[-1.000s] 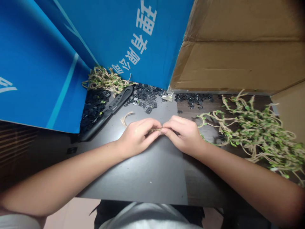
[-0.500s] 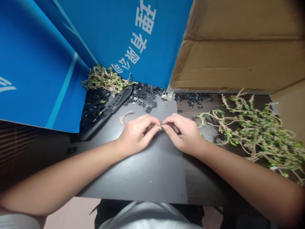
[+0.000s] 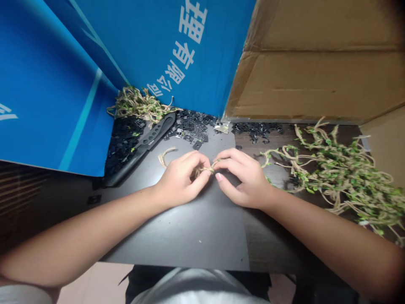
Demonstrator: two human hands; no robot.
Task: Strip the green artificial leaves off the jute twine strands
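Head view: the person's right hand has loosened, its thumb now dropped apart from the index finger, where half a second ago the two tips met at the cord. The left hand stays as it was, thumb and forefinger clamped on a short, tan, twisted twine cord. The cord lies between the two hands, over the smooth grey mat, and more of its small looped bunch shows than before. Whether the right fingertips touch it cannot be told. The change suggests a shift of grip, the left hand steadying the cord while the right frees itself to rework it. A frayed tan twine end beyond the left hand may belong to the same piece. A tangled heap of leafy green-and-tan twine lies to the right, unchanged.
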